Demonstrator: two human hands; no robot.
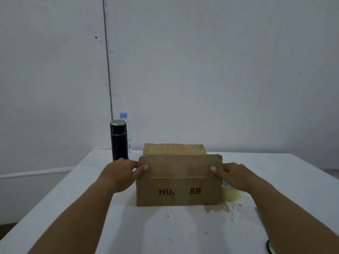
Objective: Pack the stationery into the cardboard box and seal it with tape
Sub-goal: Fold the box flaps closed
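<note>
A brown cardboard box with black letters on its front stands in the middle of the white table. Its near flap stands up, and the far flap rises behind it. My left hand pinches the near flap's left edge, thumb on the front face. My right hand pinches the flap's right edge the same way. A roll of clear tape lies on the table just right of the box, partly hidden under my right wrist. The inside of the box is hidden.
A black flask and a clear water bottle with a blue cap stand at the back left of the box, near the wall. The white table has stains by the box's right front corner. A dark round object peeks in at the lower right.
</note>
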